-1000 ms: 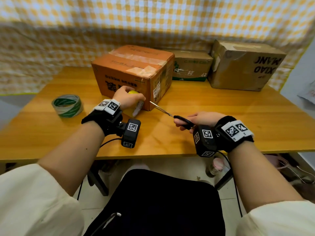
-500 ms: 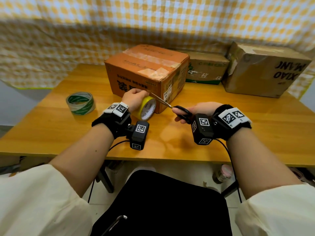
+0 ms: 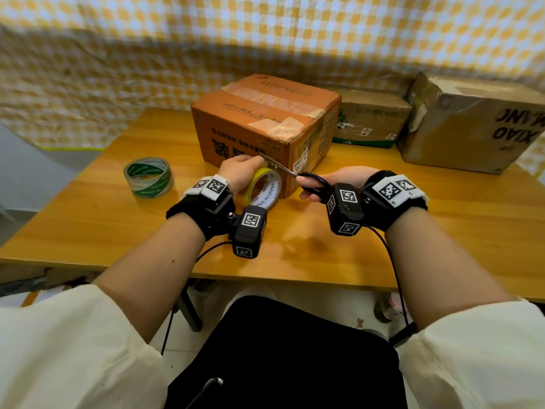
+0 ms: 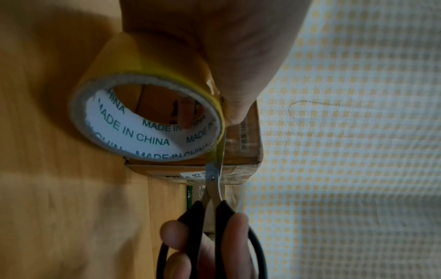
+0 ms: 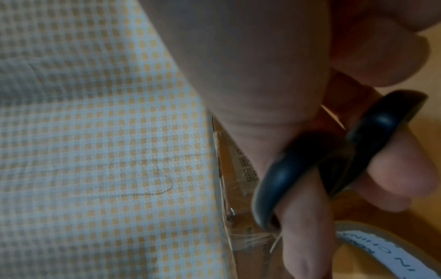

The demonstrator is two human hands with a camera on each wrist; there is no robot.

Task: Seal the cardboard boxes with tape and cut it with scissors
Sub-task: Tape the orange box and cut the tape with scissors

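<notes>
An orange cardboard box [image 3: 259, 122] stands mid-table with tape strips across its top. My left hand [image 3: 240, 174] grips a yellow tape roll [image 3: 264, 188] [image 4: 148, 120] against the box's front side, thumb over the roll. My right hand [image 3: 333, 184] holds black-handled scissors [image 3: 312, 183] [image 4: 214, 207], fingers through the loops [image 5: 334, 160]. The blades [image 3: 277, 165] [image 4: 214, 166] lie nearly closed along the tape between roll and box. Whether the tape strip is severed is hidden.
A green-and-white tape roll [image 3: 149, 177] lies flat at the left of the wooden table [image 3: 442, 231]. Two brown boxes [image 3: 368, 122] [image 3: 472, 122] stand at the back right against a yellow checked curtain [image 3: 265, 33]. Cables hang from both wrist cameras.
The scissor blades have moved left and up to the tape at my left thumb. The left hand has tilted the yellow roll into view. The head view has shifted left.
</notes>
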